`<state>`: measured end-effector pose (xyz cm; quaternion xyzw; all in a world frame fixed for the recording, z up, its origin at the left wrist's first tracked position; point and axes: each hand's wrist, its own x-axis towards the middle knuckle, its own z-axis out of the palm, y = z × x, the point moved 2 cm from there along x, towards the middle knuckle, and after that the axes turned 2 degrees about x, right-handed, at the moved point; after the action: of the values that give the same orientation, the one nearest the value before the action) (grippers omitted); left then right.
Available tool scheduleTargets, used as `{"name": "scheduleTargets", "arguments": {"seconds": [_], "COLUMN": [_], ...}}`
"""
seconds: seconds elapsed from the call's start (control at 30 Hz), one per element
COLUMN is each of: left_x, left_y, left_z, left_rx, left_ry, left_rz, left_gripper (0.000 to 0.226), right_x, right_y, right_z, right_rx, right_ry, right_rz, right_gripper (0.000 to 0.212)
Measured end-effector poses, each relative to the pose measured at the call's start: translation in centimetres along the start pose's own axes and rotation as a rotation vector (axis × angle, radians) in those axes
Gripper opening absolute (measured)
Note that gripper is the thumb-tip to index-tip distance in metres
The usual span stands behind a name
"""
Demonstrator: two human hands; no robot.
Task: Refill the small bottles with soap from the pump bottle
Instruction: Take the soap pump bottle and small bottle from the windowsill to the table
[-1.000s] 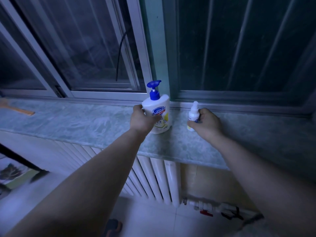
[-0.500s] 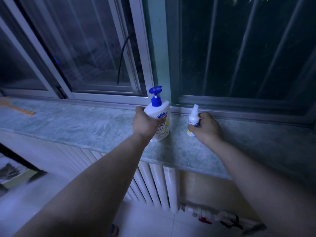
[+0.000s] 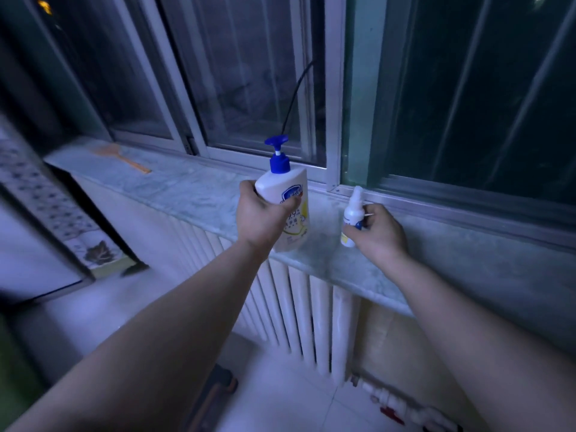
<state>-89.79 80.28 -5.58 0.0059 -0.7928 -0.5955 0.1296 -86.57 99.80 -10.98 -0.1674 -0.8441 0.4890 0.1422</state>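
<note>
A pale green, marbled stone window sill (image 3: pixel 193 188) runs under dark glass in a light metal window frame (image 3: pixel 332 88), with a white ribbed radiator (image 3: pixel 299 316) below it and glossy floor tiles beneath. The light is dim and bluish, and the edges of the picture are smeared.

The pump bottle (image 3: pixel 285 194) is white, smooth plastic with broad shoulders, a printed label in blue and yellow, and a bright blue pump head (image 3: pixel 278 154). It leans a little to the left. The left hand (image 3: pixel 261 219) grips its body, fingers wrapped round the front and thumb behind. Its base sits over the front edge of the sill; whether it touches the stone is hard to tell through the blur.

Just to its right, apart from it, the small bottle (image 3: pixel 353 210) is a slim white cylinder with a tapered nozzle and a blue mark on its side. The right hand (image 3: pixel 378 233) holds it with fingers curled round its lower half.

A flat wooden paddle (image 3: pixel 124 155) lies far along the sill, and a black cable (image 3: pixel 296 92) hangs behind the glass.

Half a second ago both bottles stood nearer the window frame; now they are closer to the sill's front edge, and the view has swung to take in more of the room at the left.
</note>
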Motion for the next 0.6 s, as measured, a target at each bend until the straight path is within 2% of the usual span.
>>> {"name": "scheduleTargets", "arguments": {"seconds": [0.2, 0.6], "left_x": [-1.8, -7.7], "left_y": [-1.3, -5.3], "left_z": [-5.5, -21.3], "left_rx": [0.037, 0.085], "left_ry": [0.086, 0.302], "left_rz": [-0.027, -0.161], "left_gripper": [0.052, 0.052], "right_x": [-2.6, -11.7], "right_y": [-2.5, -9.3], "right_z": [4.5, 15.4], "right_rx": [0.009, -0.023], "right_ry": [-0.106, -0.392], "right_rz": [-0.051, -0.22], "right_gripper": [0.026, 0.024]}}
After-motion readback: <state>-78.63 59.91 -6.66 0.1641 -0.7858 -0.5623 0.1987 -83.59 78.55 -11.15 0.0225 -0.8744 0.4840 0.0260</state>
